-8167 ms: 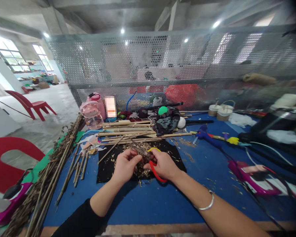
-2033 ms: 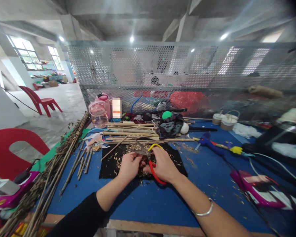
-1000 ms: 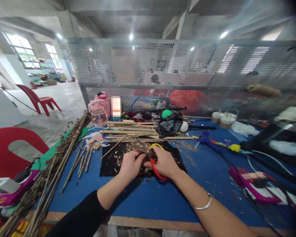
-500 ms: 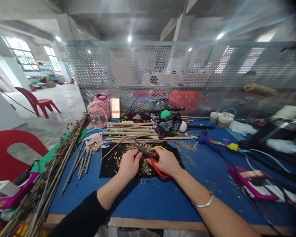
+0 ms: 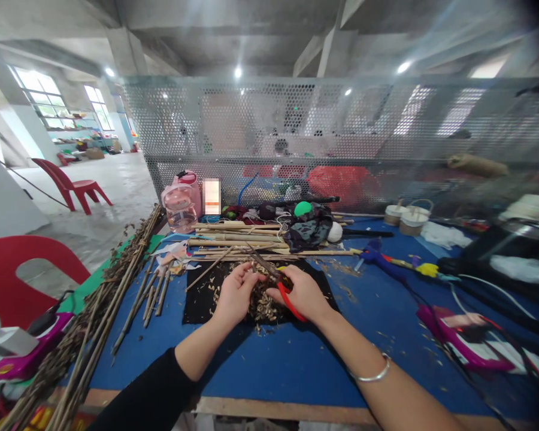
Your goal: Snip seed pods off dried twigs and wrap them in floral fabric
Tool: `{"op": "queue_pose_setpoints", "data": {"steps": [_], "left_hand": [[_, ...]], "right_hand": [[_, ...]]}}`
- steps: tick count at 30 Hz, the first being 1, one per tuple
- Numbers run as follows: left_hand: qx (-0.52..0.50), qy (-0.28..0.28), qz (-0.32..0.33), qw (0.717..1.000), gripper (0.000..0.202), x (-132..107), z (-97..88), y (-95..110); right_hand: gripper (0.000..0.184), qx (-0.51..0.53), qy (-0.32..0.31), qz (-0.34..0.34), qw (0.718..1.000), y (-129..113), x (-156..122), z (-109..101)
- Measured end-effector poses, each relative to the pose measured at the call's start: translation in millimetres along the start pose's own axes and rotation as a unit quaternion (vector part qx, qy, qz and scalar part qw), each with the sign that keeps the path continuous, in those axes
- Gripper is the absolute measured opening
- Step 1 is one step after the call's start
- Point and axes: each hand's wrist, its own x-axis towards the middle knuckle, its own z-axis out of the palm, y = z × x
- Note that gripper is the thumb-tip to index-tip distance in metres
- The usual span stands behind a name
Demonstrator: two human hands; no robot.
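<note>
My right hand (image 5: 303, 293) is wrapped round a pair of shears (image 5: 284, 297) with red and yellow handles. Their long dark blades point up and to the left. Close beside the blades, my left hand (image 5: 234, 293) is closed in a pinch; whatever its fingertips hold is too small to make out. Below both hands, a pile of pale and brown plant clippings (image 5: 266, 310) lies on a black cloth (image 5: 197, 308). A thin stick (image 5: 211, 269) crosses the cloth's left edge.
Cut sticks (image 5: 155, 293) and a long bundle of dried stems (image 5: 110, 299) lie to the left. Bamboo rods (image 5: 238, 237) stretch behind the cloth. A purple power strip (image 5: 471, 341) with cables is at right, and a perforated metal screen (image 5: 251, 120) closes off the back.
The shears' blades have swung to a steeper angle and moved slightly right. My left hand's fingers have lifted and loosened a little beside them.
</note>
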Motion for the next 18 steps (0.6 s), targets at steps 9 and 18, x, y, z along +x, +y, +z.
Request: {"op": "queue_pose_setpoints", "data": {"steps": [9, 18], "left_hand": [[-0.032, 0.009, 0.002, 0.999, 0.021, 1, 1.5, 1], [0.012, 0.024, 0.013, 1.000, 0.016, -2, 4.0, -1]], "right_hand": [[0.047, -0.024, -0.013, -0.039, 0.999, -10, -5, 2], [0.038, -0.046, -0.016, -0.021, 0.999, -12, -6, 5]]}}
